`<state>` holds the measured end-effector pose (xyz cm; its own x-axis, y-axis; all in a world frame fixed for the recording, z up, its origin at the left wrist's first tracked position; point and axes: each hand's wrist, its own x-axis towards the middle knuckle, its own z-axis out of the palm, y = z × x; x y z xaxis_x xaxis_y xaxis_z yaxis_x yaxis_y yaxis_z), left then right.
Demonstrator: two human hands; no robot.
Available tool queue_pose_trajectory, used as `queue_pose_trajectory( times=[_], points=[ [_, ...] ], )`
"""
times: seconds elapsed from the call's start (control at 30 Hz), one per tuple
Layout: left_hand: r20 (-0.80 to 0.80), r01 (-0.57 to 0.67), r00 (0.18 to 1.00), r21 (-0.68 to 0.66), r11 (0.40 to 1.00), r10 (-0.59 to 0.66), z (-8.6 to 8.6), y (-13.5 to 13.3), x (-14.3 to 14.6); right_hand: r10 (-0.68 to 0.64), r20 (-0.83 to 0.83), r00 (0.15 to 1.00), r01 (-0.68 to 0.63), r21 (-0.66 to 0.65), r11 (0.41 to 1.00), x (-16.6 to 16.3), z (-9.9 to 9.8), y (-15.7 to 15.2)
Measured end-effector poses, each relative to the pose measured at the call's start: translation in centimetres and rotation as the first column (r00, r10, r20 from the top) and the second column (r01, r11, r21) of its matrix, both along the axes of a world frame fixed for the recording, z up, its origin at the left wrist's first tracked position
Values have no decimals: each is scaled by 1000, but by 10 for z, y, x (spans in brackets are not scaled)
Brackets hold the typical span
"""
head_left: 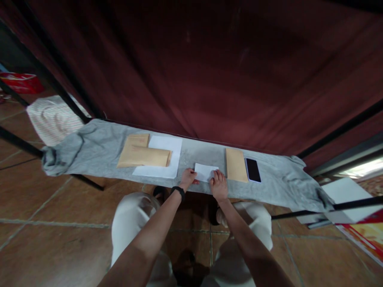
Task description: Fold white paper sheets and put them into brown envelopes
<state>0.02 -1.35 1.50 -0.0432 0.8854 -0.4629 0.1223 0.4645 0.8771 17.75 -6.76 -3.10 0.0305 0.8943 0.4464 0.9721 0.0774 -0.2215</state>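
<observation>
A small folded white paper (205, 171) lies on the grey cloth (98, 147) that covers a narrow bench. My left hand (188, 178) presses on the paper's left edge with its fingers curled; a black band is on that wrist. My right hand (219, 184) pinches the paper's right edge. Just right of the paper lies a brown envelope (236, 164), and beside it a black phone (253, 170). To the left, a stack of brown envelopes (143, 153) rests on white sheets (167, 157).
A dark red curtain (209, 67) hangs behind the bench. Black metal bars (60, 85) cross at left and right. A striped cloth (52, 117) lies at the left, white boards (344, 195) and a red-orange printed sheet (366, 233) at the right. Below is a brown tiled floor (48, 215).
</observation>
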Motion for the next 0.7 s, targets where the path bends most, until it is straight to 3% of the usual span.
queue_pose_trajectory(
  times=[0.3, 0.53, 0.7],
  points=[
    [-13, -4, 1000, -6, 1000, 4, 6, 0, 0, 128, -82, 988, -131, -30, 991, 15, 5, 16],
    [-47, 12, 999, 34, 999, -10, 13, 21, -10, 216, -128, 968, -227, -78, 971, -1, 23, 46],
    [-75, 31, 997, 12, 999, -30, 6, 28, -15, 210, -98, 973, -221, -126, 967, -13, 24, 46]
  ],
)
